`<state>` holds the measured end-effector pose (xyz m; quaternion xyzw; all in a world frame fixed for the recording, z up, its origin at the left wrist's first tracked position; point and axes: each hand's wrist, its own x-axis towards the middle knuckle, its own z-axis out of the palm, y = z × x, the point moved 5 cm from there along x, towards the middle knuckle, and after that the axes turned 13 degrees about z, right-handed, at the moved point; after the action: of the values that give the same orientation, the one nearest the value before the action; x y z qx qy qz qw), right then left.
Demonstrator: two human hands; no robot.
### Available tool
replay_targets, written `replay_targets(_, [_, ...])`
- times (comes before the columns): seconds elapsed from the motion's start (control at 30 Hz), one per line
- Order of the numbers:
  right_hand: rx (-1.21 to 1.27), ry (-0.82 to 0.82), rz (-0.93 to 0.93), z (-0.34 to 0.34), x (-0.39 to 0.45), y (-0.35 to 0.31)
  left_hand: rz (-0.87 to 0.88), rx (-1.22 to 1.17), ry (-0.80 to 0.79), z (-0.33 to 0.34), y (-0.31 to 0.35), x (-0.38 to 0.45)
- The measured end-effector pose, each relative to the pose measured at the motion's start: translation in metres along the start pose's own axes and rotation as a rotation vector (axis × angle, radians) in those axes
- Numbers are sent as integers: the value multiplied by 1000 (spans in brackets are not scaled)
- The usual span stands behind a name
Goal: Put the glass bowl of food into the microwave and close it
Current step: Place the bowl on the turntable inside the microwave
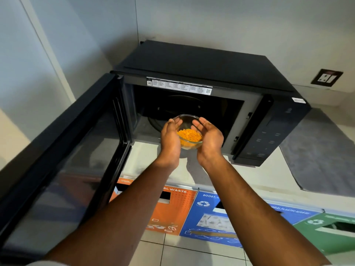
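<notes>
— What do you count?

— One bowl [189, 131], clear glass, with orange shreds [189, 135] in it. I cup it between my two hands: left hand [170, 139] on its left side, right hand [208, 138] on its right, fingers curved round the glass. One microwave [201, 73], black, its door [63, 169] swung wide to the left. The bowl sits in the air at the mouth of the cavity, above the counter [249, 181] edge, not inside. Three bin panels below: orange [169, 214], blue [209, 223], green [330, 233]. One wall socket [326, 77].

— Anything hidden?

— My palms cover the bowl's sides. The turntable [178, 112] shows only partly behind it. The green panel is cut off at the frame.

— Any writing?

— "AL WASTE" on orange, "BOOST," on blue. The sticker [179, 86] above the cavity is too small to read.
</notes>
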<state>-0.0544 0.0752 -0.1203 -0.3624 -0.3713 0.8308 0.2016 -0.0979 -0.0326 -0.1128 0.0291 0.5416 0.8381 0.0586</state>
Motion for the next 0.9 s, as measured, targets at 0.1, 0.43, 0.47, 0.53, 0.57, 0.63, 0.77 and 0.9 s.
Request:
replay_targets(0.1, [-28, 11, 14, -4, -10, -5, -21, -21, 28, 0, 3, -12])
replay_targets(0.43, [-94, 12, -9, -7, -7, -15, -4, -12, 66, 11, 5, -20])
replay_targets(0.47, [-106, 18, -9, -6, -2, -16, -4, -11, 64, 14, 4, -17])
replay_targets(0.53, [-119, 22, -4, -3, 6, -16, -3, -18, 71, 16, 0, -10])
replay_targets(0.57, [-118, 25, 0, -2, 11, -16, -3, -20, 78, 18, -3, -5])
replay_targets(0.63, [-119, 22, 8, 2, 23, -15, 13, -18, 87, 22, -8, 8])
replay_targets(0.77, [-123, 7, 4, 11, 48, -17, 46, -3, 93, 29, -22, 40])
replay_targets(0.9, [-85, -6, 4, 22, 70, -15, 73, 55, 74, 28, -34, 71])
